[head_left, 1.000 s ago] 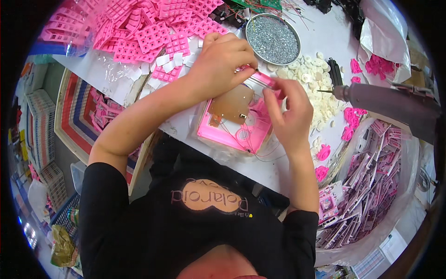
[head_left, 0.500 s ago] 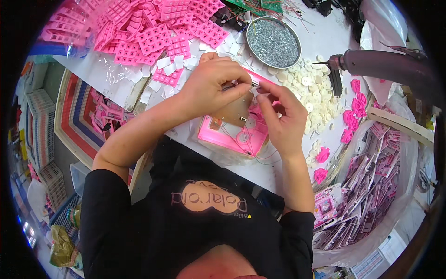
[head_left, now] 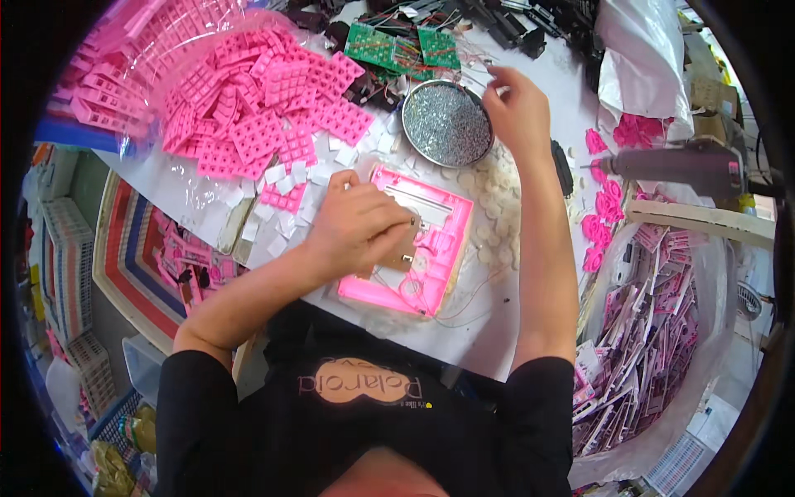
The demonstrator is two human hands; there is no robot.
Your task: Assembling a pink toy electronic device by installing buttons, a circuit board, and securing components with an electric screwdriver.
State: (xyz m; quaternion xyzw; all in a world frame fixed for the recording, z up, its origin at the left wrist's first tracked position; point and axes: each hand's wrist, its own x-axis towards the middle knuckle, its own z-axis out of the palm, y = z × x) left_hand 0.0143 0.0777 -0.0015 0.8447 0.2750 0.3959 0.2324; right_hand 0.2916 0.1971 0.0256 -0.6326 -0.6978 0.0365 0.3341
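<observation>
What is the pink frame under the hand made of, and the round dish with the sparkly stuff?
The pink frame looks like moulded plastic: smooth, glossy, bright even colour, thin ribs. The left hand rests on it. The round dish looks like metal, with a thin grey shiny rim; its glittery silver filling seems to be tiny metal bits, too small to tell.

Pink rectangular plastic casing [head_left: 414, 240] is lying flat, open side up, on the white surface [head_left: 497, 319], a brown board [head_left: 396, 257] sitting inside it.

A person's left hand [head_left: 356, 228] presses a brown board onto a pink plastic frame [head_left: 422, 240] on a white table [head_left: 497, 323]. Their right hand [head_left: 517, 108] hovers beside a round tin of silver bits [head_left: 445, 124], fingers pinched.
</observation>
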